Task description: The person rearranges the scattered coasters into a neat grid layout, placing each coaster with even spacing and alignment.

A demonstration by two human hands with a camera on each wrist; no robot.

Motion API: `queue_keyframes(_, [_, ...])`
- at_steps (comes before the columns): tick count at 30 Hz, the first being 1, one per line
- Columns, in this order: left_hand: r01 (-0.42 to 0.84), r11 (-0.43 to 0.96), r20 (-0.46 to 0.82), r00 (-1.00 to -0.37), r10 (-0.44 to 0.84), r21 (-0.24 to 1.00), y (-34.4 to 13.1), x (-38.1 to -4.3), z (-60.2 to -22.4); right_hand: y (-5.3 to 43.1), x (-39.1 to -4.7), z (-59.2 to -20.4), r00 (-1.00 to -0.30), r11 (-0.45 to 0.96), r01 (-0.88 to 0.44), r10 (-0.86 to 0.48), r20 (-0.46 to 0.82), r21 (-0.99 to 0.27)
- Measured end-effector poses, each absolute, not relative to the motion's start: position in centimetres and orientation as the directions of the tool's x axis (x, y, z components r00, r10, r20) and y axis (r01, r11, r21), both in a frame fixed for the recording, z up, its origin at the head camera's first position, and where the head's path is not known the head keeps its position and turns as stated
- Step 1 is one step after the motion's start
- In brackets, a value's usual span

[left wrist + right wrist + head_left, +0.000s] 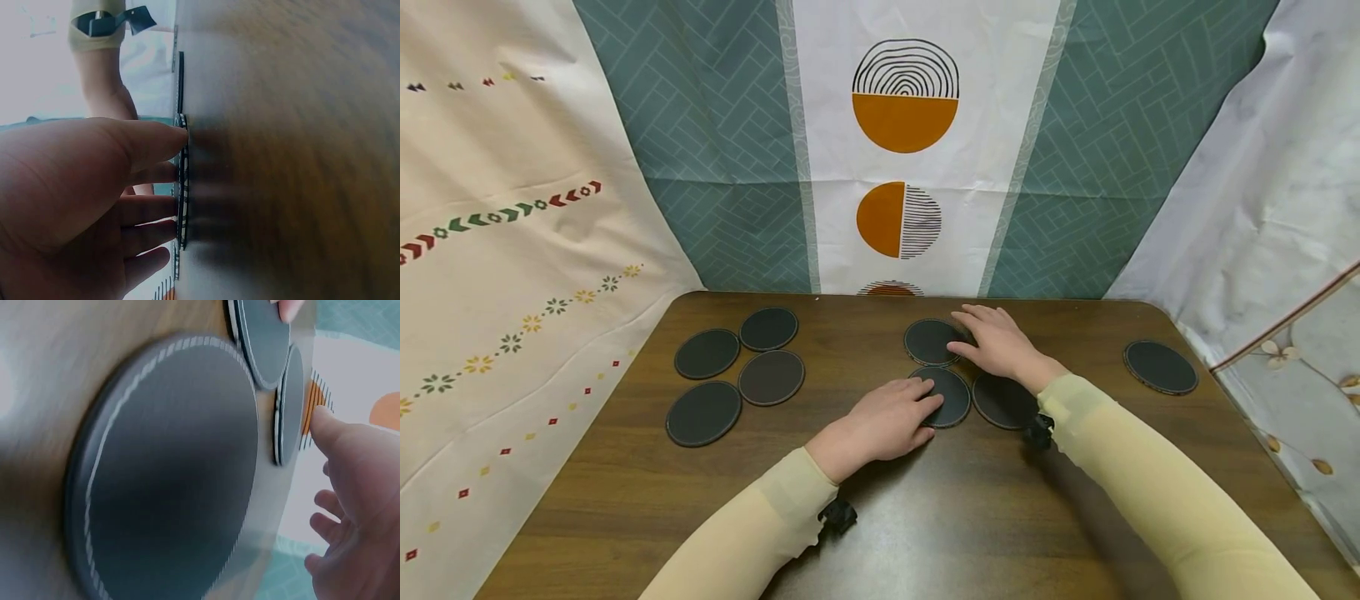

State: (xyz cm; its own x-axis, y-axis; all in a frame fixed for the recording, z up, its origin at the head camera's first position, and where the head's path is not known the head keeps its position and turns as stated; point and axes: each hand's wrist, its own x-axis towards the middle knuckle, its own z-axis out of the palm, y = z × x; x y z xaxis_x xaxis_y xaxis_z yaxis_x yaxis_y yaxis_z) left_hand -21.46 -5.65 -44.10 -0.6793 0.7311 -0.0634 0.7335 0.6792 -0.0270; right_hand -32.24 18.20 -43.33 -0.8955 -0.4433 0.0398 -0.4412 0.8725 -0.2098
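Note:
Three round black coasters with stitched rims lie close together mid-table. My left hand (887, 421) rests its fingertips on the near-left coaster (953, 398), fingers extended; the left wrist view shows the thumb (164, 142) at that coaster's edge. Over the table, my right hand (998, 343) is held with fingers spread, its thumb overlapping the edge of the back coaster (927, 342) in the head view. Beneath its wrist lies the right-hand coaster (175, 469), partly covered in the head view. Nothing is held in the right hand.
On the left of the brown wooden table (880, 542), several more coasters lie grouped, one of them browner (771, 377). A lone coaster (1161, 367) lies near the right edge. A patterned cloth (902, 167) hangs behind the table, with pale cloths at both sides.

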Motion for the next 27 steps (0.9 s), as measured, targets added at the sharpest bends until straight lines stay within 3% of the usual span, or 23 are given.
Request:
queue_keyframes(13, [0.724,0.690,-0.071,-0.689,0.721,-0.018,-5.7,-21.3,-44.2,23.4,-31.0,-42.4,-0.908,0.897,-0.416,-0.400,0.124,-0.151])
queue_keyframes(27, [0.726,0.687,-0.069,-0.687,0.724,-0.025,-5.7,-21.3,-44.2,28.6,-28.9,-42.2,-0.932,0.926,-0.353,-0.336,0.134,-0.132])
